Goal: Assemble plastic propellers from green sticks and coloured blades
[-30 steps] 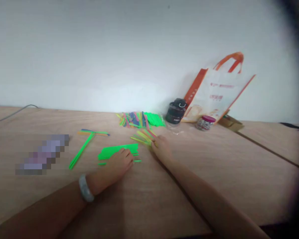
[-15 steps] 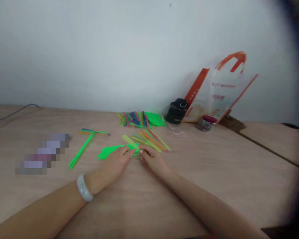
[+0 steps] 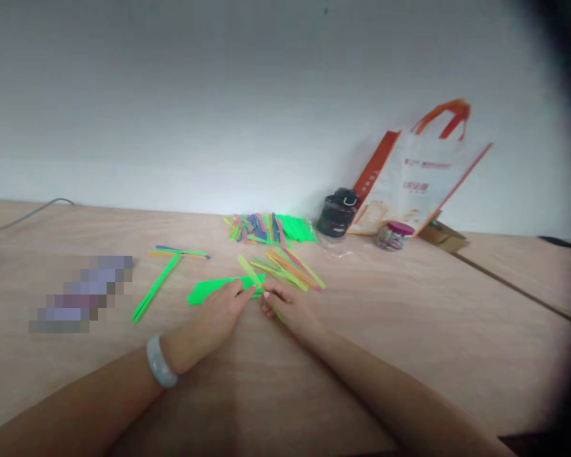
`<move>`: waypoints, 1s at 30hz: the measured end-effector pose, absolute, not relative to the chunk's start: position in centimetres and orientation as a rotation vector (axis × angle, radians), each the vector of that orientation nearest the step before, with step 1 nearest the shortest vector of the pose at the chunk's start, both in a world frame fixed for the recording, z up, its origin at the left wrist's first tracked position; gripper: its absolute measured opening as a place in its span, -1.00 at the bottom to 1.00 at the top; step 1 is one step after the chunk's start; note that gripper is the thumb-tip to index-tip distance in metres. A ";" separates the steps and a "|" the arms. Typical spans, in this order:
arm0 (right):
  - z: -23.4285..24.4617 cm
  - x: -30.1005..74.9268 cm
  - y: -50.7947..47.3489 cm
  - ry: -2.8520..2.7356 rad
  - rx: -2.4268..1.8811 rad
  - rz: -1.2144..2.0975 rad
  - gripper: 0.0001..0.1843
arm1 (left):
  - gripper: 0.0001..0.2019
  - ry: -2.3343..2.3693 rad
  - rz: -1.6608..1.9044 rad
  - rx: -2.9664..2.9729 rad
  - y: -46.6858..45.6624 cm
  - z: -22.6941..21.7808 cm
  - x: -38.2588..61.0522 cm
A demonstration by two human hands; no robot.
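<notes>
A yellow-green plastic strip (image 3: 249, 270) slants up and left from between my hands. My right hand (image 3: 290, 308) is closed in a pinch at its lower end, thumb against the bent fingers. My left hand (image 3: 223, 308) is closed too, its thumb and forefinger at the same end from the left. Under and behind the left fingers lies a pile of bright green strips (image 3: 212, 289), partly covered by the hand. Just past the right hand is a loose bunch of orange, yellow and pink strips (image 3: 292, 266). The exact contact at the fingertips is too small to make out.
Farther back lies a clear bag of coloured strips (image 3: 266, 228). At left are green sticks (image 3: 156, 289) touching crossed blue and orange strips (image 3: 181, 253), and a blurred-out object (image 3: 83, 295). A black bottle (image 3: 337, 212), a jar (image 3: 394, 237) and a carrier bag (image 3: 423, 171) stand right.
My right hand has shifted slightly left and turned, so its curled fingers show more. The yellow-green strip has tilted a little more upright. My left hand is nearly still.
</notes>
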State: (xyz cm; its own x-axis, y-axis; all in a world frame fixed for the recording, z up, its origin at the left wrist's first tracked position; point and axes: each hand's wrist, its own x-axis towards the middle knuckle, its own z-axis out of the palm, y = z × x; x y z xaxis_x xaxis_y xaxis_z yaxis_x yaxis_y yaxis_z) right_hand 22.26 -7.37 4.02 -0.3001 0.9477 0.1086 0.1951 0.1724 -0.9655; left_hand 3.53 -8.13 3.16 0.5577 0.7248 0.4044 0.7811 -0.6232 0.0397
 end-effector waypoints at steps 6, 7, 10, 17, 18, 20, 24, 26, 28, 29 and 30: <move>3.6 22.3 -7.3 -1.703 -1.123 1.122 -0.76 | -0.60 -1.299 -0.526 -2.645 -8.2 3.0 3.4; 3.5 22.3 -7.3 -1.718 -1.116 1.104 -0.75 | -0.60 -1.292 -0.523 -2.648 -8.2 2.9 3.4; 3.5 22.4 -7.3 -1.763 -1.108 1.030 -0.74 | -0.58 -1.300 -0.521 -2.626 -8.4 2.9 3.4; 3.9 22.3 -8.0 -1.888 -1.111 0.769 -0.72 | -0.59 -1.280 -0.539 -2.633 -8.5 2.9 3.4; 4.0 22.2 -8.1 -1.901 -1.100 0.745 -0.72 | -0.59 -1.279 -0.547 -2.637 -8.4 2.9 3.4; 4.1 22.1 -8.2 -1.912 -1.081 0.736 -0.71 | -0.59 -1.271 -0.557 -2.653 -8.3 2.8 3.3; 4.1 22.0 -8.0 -1.880 -1.097 0.782 -0.68 | -0.58 -1.285 -0.552 -2.647 -8.2 2.7 3.3; 4.2 22.0 -7.9 -1.891 -1.111 0.778 -0.67 | -0.59 -1.302 -0.536 -2.656 -8.3 2.8 3.5; 4.2 22.0 -7.8 -1.929 -1.114 0.761 -0.66 | -0.61 -1.311 -0.515 -2.654 -8.4 3.2 3.7; 4.2 22.0 -7.7 -1.948 -1.109 0.743 -0.67 | -0.62 -1.321 -0.503 -2.642 -8.5 3.5 3.7; 4.1 22.1 -7.7 -1.962 -1.105 0.716 -0.67 | -0.61 -1.337 -0.491 -2.619 -8.6 3.9 3.5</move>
State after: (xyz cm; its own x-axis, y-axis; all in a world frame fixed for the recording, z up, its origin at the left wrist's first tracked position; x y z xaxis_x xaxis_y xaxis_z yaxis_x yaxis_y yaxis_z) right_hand 22.08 -7.68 4.10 -0.3376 0.8774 0.3409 0.4520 0.4688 -0.7589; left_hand 3.53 -8.56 3.88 0.5462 0.7567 0.3593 0.8093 -0.5873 0.0065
